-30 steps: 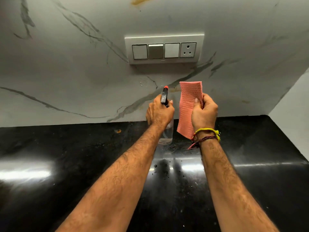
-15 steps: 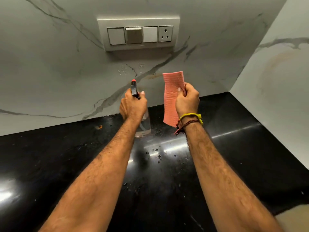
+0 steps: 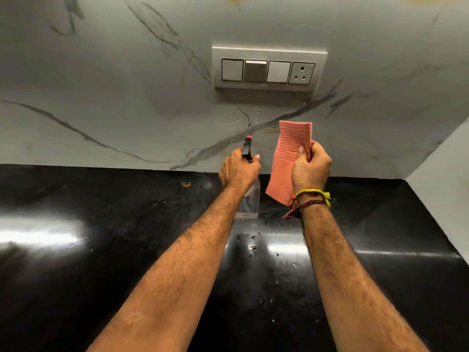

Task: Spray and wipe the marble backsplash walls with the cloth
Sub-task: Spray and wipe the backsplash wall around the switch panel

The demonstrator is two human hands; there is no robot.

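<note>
My left hand grips a clear spray bottle with a black and red nozzle that points at the white marble backsplash. The bottle's base hangs just above the black counter. Beside it, my right hand holds a pink waffle cloth upright, close to the wall and apart from it. Small droplets sit on the marble under the switch plate. A yellowish stain lies along a grey vein next to the cloth's top edge.
A white switch plate with a socket is mounted on the wall above my hands. The glossy black counter carries water drops and an orange speck. A second marble wall meets the first at the right corner.
The view has swung back left and down, so the switch plate sits lower and more to the right. Both hands keep the same hold on bottle and cloth.
</note>
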